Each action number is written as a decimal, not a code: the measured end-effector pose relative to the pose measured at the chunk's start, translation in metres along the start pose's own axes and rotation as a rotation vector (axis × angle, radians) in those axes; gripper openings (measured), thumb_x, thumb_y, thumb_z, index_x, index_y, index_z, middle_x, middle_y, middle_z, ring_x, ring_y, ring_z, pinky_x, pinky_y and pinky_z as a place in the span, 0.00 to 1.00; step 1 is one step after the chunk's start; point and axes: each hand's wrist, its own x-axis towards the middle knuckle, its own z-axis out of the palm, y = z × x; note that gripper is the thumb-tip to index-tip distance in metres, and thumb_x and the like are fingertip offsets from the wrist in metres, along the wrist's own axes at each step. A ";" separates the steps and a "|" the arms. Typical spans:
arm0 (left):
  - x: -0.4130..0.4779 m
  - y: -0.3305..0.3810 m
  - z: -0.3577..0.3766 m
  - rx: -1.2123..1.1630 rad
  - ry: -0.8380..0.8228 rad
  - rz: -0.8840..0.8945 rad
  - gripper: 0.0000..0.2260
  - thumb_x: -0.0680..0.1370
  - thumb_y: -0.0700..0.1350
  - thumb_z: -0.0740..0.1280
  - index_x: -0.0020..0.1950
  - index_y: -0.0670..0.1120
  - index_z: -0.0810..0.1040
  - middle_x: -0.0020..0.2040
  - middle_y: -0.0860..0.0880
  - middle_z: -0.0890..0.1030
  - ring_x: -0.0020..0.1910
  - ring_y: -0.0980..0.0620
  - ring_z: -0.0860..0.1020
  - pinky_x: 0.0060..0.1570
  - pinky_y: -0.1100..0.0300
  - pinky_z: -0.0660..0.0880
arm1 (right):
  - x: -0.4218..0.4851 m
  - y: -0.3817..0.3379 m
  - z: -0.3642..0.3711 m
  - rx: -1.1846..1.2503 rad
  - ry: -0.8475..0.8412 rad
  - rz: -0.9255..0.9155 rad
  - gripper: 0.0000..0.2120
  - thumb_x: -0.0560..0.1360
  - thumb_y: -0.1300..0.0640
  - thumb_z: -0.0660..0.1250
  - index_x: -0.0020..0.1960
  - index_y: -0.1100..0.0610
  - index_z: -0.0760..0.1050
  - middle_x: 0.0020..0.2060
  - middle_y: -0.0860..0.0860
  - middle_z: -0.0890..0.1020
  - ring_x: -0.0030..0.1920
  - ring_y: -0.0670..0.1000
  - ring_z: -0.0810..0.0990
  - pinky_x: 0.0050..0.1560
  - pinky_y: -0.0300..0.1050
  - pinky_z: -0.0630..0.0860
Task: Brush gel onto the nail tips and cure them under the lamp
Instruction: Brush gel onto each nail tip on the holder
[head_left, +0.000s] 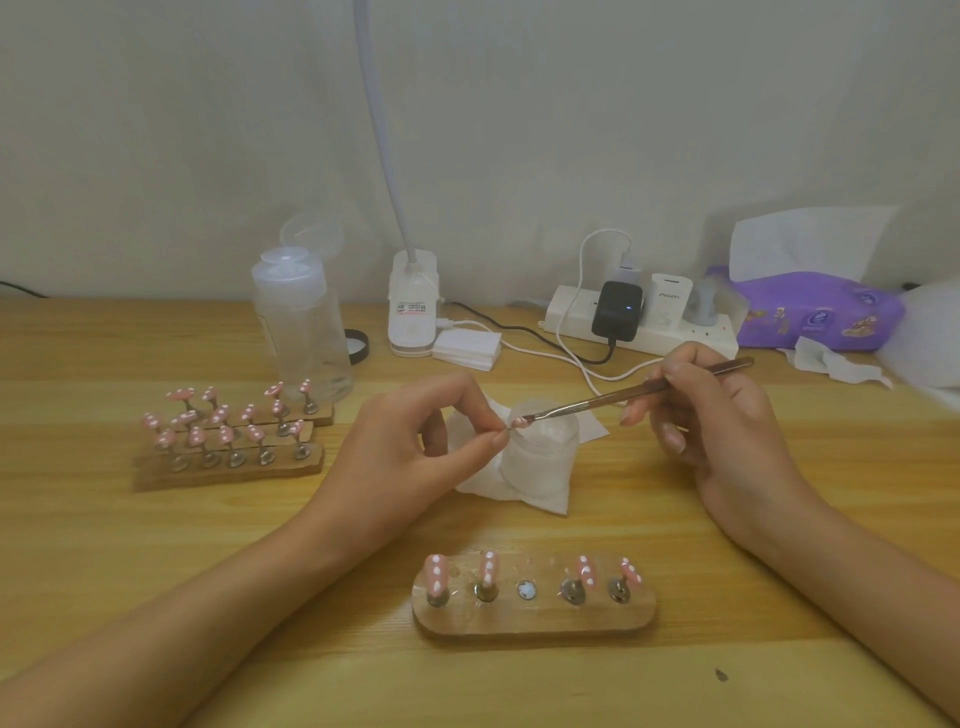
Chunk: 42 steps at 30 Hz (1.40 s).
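Head view: fingers (485, 442) of the left hand (410, 441) pinch a small pink nail tip (516, 424) with white dots; the right hand (727, 415) grips the brush (623, 397), whose bristles touch it.

Nail stand (535, 618) near centre on the table (156, 545), jar (540, 452) on a paper towel (519, 493) behind it, more stands (228, 467) off left (bottle (304, 332) behind those), power strip (691, 332) and tissues (815, 312) far right.

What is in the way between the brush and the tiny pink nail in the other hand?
Nothing visible. The right hand holds the brush, and its bristles meet the nail tip pinched by the left hand, just above the frosted jar.
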 end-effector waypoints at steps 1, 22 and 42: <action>0.000 0.000 0.000 -0.002 -0.001 0.000 0.05 0.75 0.40 0.74 0.41 0.47 0.80 0.33 0.70 0.76 0.26 0.60 0.69 0.32 0.76 0.65 | 0.000 0.000 0.000 0.017 0.008 -0.004 0.16 0.81 0.58 0.59 0.36 0.51 0.74 0.31 0.56 0.83 0.23 0.46 0.67 0.22 0.33 0.63; 0.000 -0.002 0.000 -0.024 -0.008 -0.007 0.05 0.75 0.41 0.74 0.42 0.48 0.80 0.33 0.69 0.76 0.26 0.62 0.69 0.31 0.76 0.65 | -0.003 -0.003 0.002 0.000 -0.061 -0.019 0.17 0.81 0.57 0.60 0.34 0.47 0.75 0.32 0.56 0.84 0.24 0.46 0.69 0.24 0.34 0.64; -0.001 -0.001 0.000 -0.041 -0.015 -0.005 0.05 0.75 0.42 0.74 0.42 0.49 0.80 0.32 0.70 0.76 0.26 0.62 0.69 0.31 0.76 0.65 | -0.001 0.000 -0.001 0.021 -0.003 -0.003 0.16 0.80 0.57 0.60 0.35 0.49 0.75 0.32 0.56 0.83 0.23 0.46 0.68 0.22 0.33 0.64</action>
